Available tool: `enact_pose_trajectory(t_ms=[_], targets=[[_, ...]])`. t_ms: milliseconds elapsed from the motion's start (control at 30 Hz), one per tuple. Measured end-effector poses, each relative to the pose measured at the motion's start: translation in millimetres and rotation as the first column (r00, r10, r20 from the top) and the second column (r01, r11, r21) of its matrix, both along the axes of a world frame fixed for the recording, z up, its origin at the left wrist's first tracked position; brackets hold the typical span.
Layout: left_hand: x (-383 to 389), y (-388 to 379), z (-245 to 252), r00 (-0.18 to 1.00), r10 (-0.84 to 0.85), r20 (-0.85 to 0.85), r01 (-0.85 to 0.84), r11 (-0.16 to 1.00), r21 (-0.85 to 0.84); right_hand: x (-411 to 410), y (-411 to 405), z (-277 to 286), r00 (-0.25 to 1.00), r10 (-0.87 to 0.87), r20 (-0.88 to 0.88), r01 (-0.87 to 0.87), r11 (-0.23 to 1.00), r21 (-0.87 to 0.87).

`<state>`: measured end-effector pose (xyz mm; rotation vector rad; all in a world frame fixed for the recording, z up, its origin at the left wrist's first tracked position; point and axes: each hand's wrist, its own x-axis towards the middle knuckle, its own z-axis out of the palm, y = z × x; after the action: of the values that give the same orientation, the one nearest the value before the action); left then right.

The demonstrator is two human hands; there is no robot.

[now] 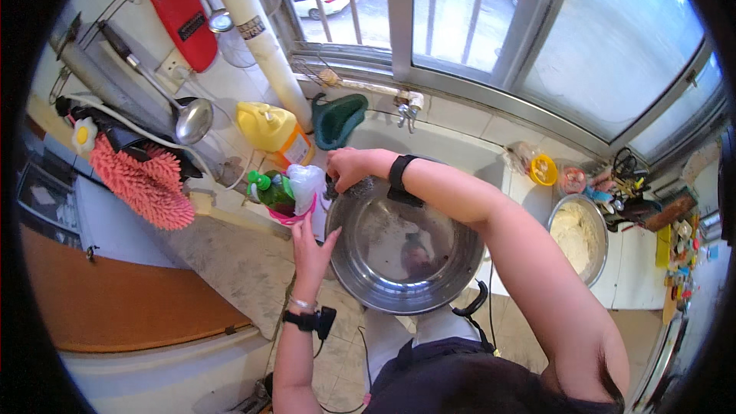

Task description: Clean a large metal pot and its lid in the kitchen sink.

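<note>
A large round stainless steel pan (402,241) lies over the near edge of the white sink (460,146). Above its upper left rim is my right hand (352,167), its fingers curled on a dark, wiry scourer (357,187). My left hand (310,247) touches the near side of a pink basket (293,217), thumb spread apart from the fingers. That basket holds a green pump bottle (276,192) and a crumpled clear plastic bag (306,181). Behind it stands a yellow jug (275,129) with an orange label.
A dark green basin (339,121) leans in the sink's left corner, near the tap (408,115). On the right counter sit a metal bowl of pale dough or flour (575,236) and a yellow cup (542,169). A ladle (194,121) and a pink chenille mitt (141,184) hang left.
</note>
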<state>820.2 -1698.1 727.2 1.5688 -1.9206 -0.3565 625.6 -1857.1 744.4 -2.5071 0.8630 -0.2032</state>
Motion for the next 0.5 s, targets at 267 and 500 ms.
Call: enact_pose_trajectory(t_ms=[267, 500], targets=[[-16, -94, -37, 0.903, -0.288, -0.319, 0.366, 0.904, 0.222, -89, 117, 109, 0.831, -0.541, -0.131, 0.556, 0.817, 0.154], [-50, -169, -62, 0.678, -0.183, -0.712, 0.556, 0.762, 0.333, -103, 230, 69, 0.341, -0.926, -0.162, 0.935, 0.315, 0.165]])
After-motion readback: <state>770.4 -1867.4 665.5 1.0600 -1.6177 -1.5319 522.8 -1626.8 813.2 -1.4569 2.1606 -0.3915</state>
